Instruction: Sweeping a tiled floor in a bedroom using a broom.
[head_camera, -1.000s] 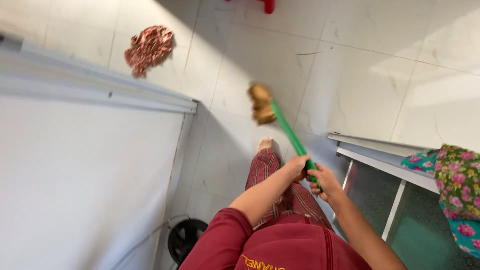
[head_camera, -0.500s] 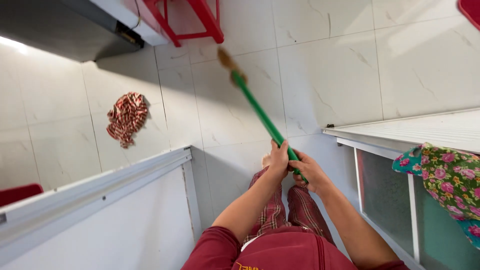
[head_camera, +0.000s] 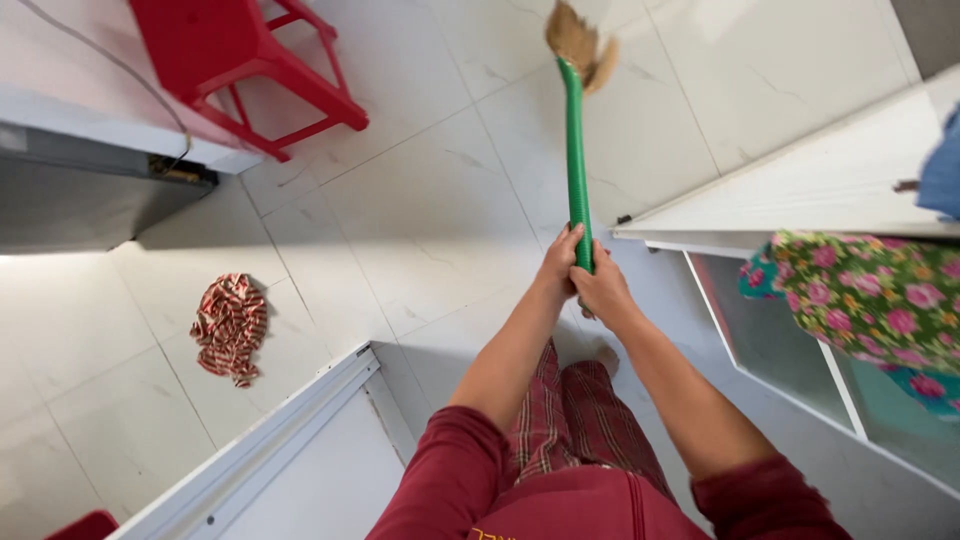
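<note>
A broom with a green ribbed handle (head_camera: 574, 150) and a tan bristle head (head_camera: 580, 40) reaches out over the white tiled floor. My left hand (head_camera: 560, 265) grips the near end of the handle. Just beside and slightly below it, my right hand (head_camera: 603, 290) closes around the same end. Both arms wear dark red sleeves, and plaid trousers and a bare foot (head_camera: 603, 358) show beneath them.
A red plastic stool (head_camera: 240, 60) stands at the far left. A red striped rag (head_camera: 230, 325) lies crumpled on the tiles. A white door edge (head_camera: 290, 440) is at lower left, a white frame (head_camera: 800, 200) at right with floral cloth (head_camera: 870, 290) hanging.
The view has swung round to the right. The broom has swept forward, its head now farther out over the tiles. The red stool has come into sight; both hands keep their grip.
</note>
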